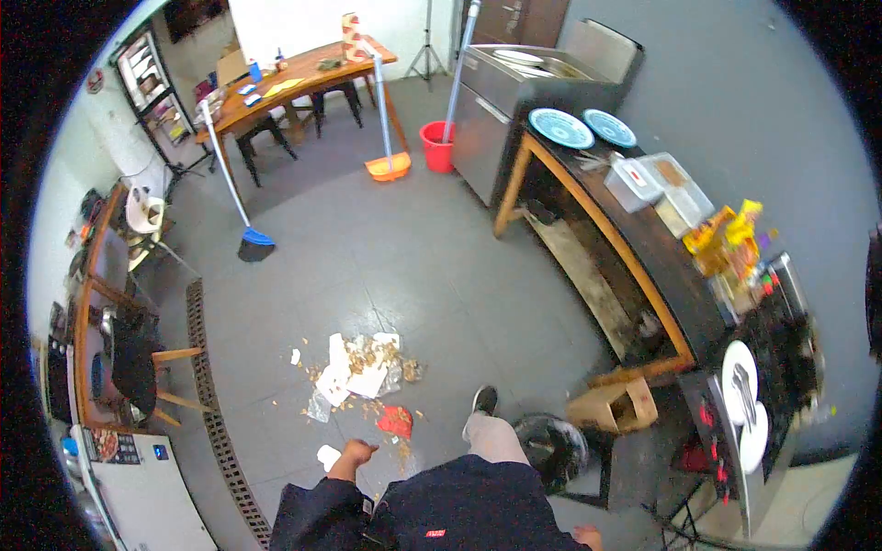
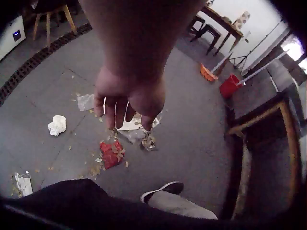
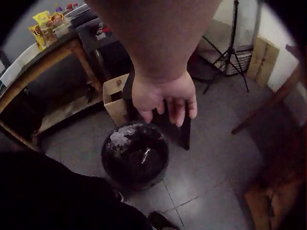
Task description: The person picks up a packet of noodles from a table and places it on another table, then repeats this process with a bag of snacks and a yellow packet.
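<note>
My left hand (image 1: 354, 456) hangs above the floor with loose fingers and holds nothing. Below it, in the left wrist view, lies a crumpled red wrapper (image 2: 112, 154) with brown scraps on it. A litter heap of white sheets (image 1: 366, 381), clear plastic and brown bits spreads just beyond, partly hidden behind the fingers in that wrist view. A crumpled white tissue (image 2: 57, 125) lies apart from the heap. My right hand (image 3: 165, 98) is empty too, fingers loosely bent, beside and above a round black bin (image 3: 111, 160). Something pale and shiny sits inside the bin.
A blue-headed broom (image 1: 257, 241) stands on the left, an orange dustpan (image 1: 388, 167) and a red bucket (image 1: 435, 147) farther back. The cardboard box (image 1: 597, 409) is beside the bin, near the dark counter (image 1: 643, 243). A drain grate (image 1: 207, 395) runs along the left floor.
</note>
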A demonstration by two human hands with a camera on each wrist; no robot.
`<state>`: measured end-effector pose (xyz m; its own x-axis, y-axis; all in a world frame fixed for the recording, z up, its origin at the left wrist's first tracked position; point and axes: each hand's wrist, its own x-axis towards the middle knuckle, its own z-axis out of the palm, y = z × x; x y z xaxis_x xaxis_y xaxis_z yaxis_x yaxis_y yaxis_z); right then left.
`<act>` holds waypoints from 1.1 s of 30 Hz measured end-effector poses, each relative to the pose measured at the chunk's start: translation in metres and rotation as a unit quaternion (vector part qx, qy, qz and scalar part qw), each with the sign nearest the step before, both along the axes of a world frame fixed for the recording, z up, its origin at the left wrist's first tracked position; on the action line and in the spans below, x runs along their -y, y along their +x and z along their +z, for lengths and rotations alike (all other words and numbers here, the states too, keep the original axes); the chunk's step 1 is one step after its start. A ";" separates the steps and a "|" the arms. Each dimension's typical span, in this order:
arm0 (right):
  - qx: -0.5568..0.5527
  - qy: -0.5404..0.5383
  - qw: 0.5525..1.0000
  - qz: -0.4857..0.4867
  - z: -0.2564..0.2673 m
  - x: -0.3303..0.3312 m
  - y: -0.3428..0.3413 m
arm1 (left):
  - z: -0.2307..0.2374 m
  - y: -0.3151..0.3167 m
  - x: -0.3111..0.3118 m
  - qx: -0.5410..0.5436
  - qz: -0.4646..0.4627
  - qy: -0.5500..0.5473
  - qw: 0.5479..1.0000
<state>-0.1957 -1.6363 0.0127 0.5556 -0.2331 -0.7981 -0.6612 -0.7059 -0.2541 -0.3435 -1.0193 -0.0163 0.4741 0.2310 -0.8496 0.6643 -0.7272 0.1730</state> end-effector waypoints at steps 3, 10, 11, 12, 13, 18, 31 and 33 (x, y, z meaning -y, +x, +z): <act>-0.012 0.004 1.000 0.023 -0.021 -0.037 0.085 | -0.030 0.003 -0.021 0.002 0.082 0.030 0.996; -0.002 0.029 0.993 0.118 -0.055 -0.154 0.313 | -0.034 0.078 -0.093 0.046 0.347 0.027 0.936; 0.006 0.032 0.992 0.121 -0.053 -0.171 0.349 | -0.047 0.090 -0.107 0.084 0.257 0.025 0.962; 0.018 0.032 0.992 0.117 -0.048 -0.185 0.381 | -0.053 0.104 -0.112 0.179 0.201 0.078 0.960; 0.035 0.038 0.992 0.113 -0.041 -0.203 0.414 | -0.052 0.121 -0.116 0.264 0.137 0.145 0.944; 0.113 0.061 0.976 0.174 -0.035 -0.315 0.559 | 0.033 0.195 -0.119 0.184 0.449 0.096 0.869; 0.136 0.098 0.898 0.406 -0.008 -0.746 0.716 | -0.082 0.190 -0.223 0.022 0.411 -0.013 0.911; 0.084 0.032 0.861 0.501 -0.018 -0.768 0.736 | -0.112 0.185 -0.285 0.122 0.196 0.037 0.972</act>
<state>0.5400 -0.8682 -0.0053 0.5614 0.4709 -0.6805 0.3210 -0.8818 -0.3454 -0.1581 -0.7340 -0.1284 0.5234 0.4913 -0.6962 0.8382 -0.4437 0.3171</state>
